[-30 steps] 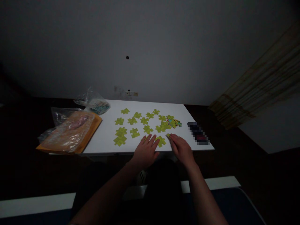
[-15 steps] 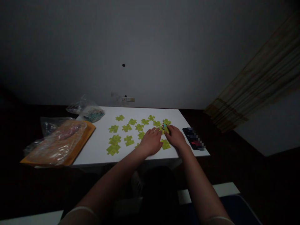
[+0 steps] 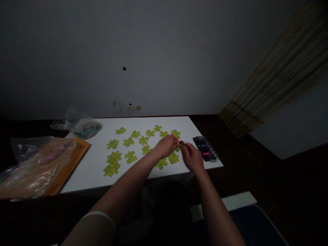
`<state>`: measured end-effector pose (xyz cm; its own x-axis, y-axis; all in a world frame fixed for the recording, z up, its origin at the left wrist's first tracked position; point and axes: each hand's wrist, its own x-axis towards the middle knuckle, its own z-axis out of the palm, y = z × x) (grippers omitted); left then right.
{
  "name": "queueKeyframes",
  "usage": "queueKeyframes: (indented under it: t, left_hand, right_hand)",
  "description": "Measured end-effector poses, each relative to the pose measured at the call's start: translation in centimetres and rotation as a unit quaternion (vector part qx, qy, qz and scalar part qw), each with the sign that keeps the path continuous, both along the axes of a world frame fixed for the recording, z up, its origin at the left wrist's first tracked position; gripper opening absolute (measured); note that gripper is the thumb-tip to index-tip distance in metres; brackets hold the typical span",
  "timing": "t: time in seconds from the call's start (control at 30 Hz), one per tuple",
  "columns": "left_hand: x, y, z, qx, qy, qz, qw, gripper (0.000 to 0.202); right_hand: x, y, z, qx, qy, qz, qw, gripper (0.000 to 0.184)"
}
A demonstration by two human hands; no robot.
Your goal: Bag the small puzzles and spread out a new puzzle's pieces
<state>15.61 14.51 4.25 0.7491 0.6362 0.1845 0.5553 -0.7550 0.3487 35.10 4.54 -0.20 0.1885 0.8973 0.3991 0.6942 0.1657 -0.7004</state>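
Several jigsaw puzzle pieces (image 3: 131, 157) lie with yellow-green faces up, scattered over the white table (image 3: 94, 160). My right hand (image 3: 192, 157) is closed, a dark-looking puzzle piece (image 3: 181, 142) pinched between thumb and fingers. Close against it, my left hand (image 3: 166, 146) has its fingertips drawn together at a red and orange patterned piece (image 3: 175, 136), largely covered by the fingers. Other green pieces rest beneath and around both hands, such as one (image 3: 173, 158) below the left wrist and one (image 3: 175, 132) just beyond the fingertips.
A phone (image 3: 202, 147) with a lit screen lies near the table's right edge. On the left are an orange-brown padded envelope (image 3: 74, 164) with clear plastic on it and a plastic bag (image 3: 85, 128) with patterned contents. A wall stands behind the table.
My hands have gone from lying fingers-down over the pieces to pinching pieces close together, the right one lifted a little. The view has shifted right.
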Motion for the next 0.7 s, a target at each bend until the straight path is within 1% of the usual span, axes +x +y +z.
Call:
queueKeyframes:
  t: [0.07, 0.1, 0.17, 0.2, 0.23, 0.27, 0.3, 0.33, 0.43, 0.5, 0.6, 0.7]
  left_hand:
    - [-0.8, 0.4, 0.5, -0.002, -0.008, 0.007, 1.000, 0.027]
    - [-1.1, 0.4, 0.7, -0.004, -0.012, 0.013, 1.000, 0.029]
    - [-1.4, 0.2, 1.1, -0.001, -0.008, 0.015, 1.000, 0.029]
    - [-1.4, -0.2, 1.1, 0.007, 0.009, 0.012, 1.000, 0.031]
    - [-1.2, -0.6, 1.0, 0.019, 0.032, 0.010, 0.999, 0.036]
    - [-0.8, -1.1, 0.9, 0.032, 0.061, 0.008, 0.998, 0.044]
    - [-0.4, -1.6, 0.6, 0.043, 0.088, 0.010, 0.995, 0.049]
    - [0.1, -2.0, 0.4, 0.048, 0.103, 0.014, 0.993, 0.050]
    - [1.3, -3.0, -0.2, 0.046, 0.107, 0.023, 0.993, 0.039]
    - [1.6, -3.2, -0.3, 0.046, 0.104, 0.015, 0.993, 0.030]
    - [2.0, -3.3, 0.2, 0.044, 0.098, 0.003, 0.994, 0.022]
    - [2.1, -2.7, 1.3, 0.044, 0.078, 0.018, 0.996, 0.024]
  right_hand:
    - [-0.2, 0.6, -0.2, -0.005, 0.133, -0.025, 0.991, 0.044]
    - [-0.3, 1.0, -0.3, -0.013, 0.206, -0.032, 0.978, 0.049]
    - [-0.6, 1.8, -0.3, -0.032, 0.335, -0.026, 0.941, 0.056]
    - [-0.8, 2.1, -0.3, -0.036, 0.381, -0.019, 0.924, 0.058]
    - [-1.0, 2.3, -0.3, -0.037, 0.412, -0.013, 0.910, 0.057]
    - [-1.1, 2.3, -0.2, -0.035, 0.430, -0.010, 0.902, 0.056]
    - [-1.1, 2.3, -0.1, -0.030, 0.438, -0.012, 0.898, 0.054]
    - [-1.1, 2.2, -0.1, -0.024, 0.439, -0.016, 0.898, 0.053]
    - [-0.7, 1.7, 0.2, -0.015, 0.413, -0.037, 0.910, 0.053]
    - [-0.3, 1.4, 0.4, 0.002, 0.390, -0.068, 0.918, 0.056]
    - [0.1, 1.3, 1.0, 0.056, 0.364, -0.122, 0.922, 0.060]
    - [0.1, 2.0, 1.9, 0.105, 0.338, -0.133, 0.926, 0.060]
